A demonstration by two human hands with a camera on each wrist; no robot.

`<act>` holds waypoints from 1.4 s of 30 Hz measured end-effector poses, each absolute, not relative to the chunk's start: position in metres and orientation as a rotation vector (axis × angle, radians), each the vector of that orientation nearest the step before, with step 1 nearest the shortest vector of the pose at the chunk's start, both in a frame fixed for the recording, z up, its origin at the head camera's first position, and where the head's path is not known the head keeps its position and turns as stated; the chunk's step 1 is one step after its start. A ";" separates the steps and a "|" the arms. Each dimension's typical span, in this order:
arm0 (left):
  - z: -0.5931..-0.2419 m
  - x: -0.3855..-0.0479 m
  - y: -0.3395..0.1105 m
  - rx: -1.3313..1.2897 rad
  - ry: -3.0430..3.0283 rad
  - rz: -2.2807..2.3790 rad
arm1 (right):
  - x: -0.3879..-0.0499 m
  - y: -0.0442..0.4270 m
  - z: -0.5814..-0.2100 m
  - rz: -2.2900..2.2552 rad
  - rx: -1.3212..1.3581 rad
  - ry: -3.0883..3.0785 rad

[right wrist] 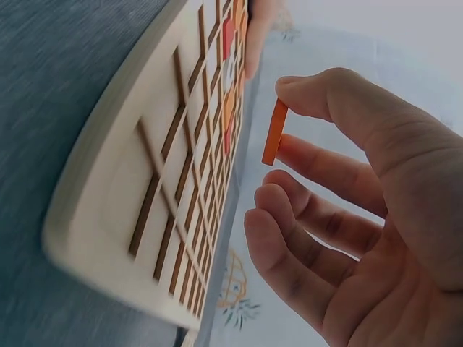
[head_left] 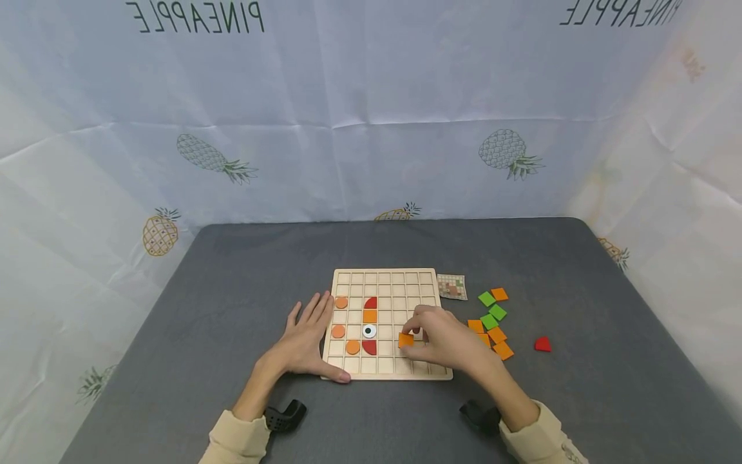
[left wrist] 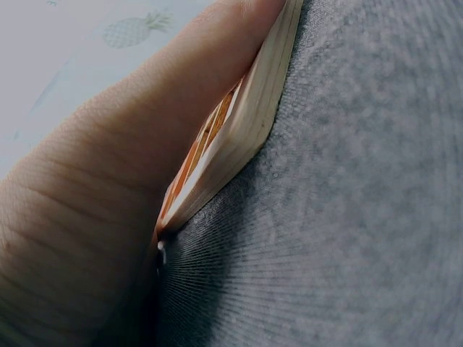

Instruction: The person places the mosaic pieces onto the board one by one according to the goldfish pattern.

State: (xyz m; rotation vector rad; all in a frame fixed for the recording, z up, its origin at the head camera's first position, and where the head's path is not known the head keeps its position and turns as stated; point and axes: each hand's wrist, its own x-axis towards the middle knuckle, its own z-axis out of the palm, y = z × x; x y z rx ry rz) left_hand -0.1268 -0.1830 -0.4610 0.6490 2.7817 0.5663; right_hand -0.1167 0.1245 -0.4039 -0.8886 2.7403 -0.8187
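Right hand [head_left: 443, 338]: I see thumb and forefinger pinching the orange tile [head_left: 406, 340].
Orange tile: between those fingertips, held just above the wooden board [head_left: 385, 278].
Left hand [head_left: 304, 343]: fingers straight along the board's left edge, thumb at its near corner.
Eye piece [head_left: 369, 330]: on the board, left of the pinching fingers.
Loose tiles [head_left: 498, 313]: green and orange, on my desk [head_left: 266, 258], right of those fingers.

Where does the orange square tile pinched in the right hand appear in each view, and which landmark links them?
Head: orange square tile, lower half, just right of centre.
Left wrist: not visible.
Right wrist: orange square tile, edge-on, just right of centre.
Shared landmark: wooden grid board, in all three.
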 end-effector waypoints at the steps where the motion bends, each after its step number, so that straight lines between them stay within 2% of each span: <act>1: -0.461 -0.127 -0.183 0.649 2.783 0.562 | -0.117 0.122 -0.404 -0.822 -0.895 2.736; 14: -0.460 -0.125 -0.183 0.655 2.781 0.574 | -0.122 0.098 -0.406 -0.828 -0.975 2.731; 42: -0.459 -0.128 -0.184 0.665 2.778 0.555 | -0.126 0.087 -0.426 -0.831 -0.953 2.706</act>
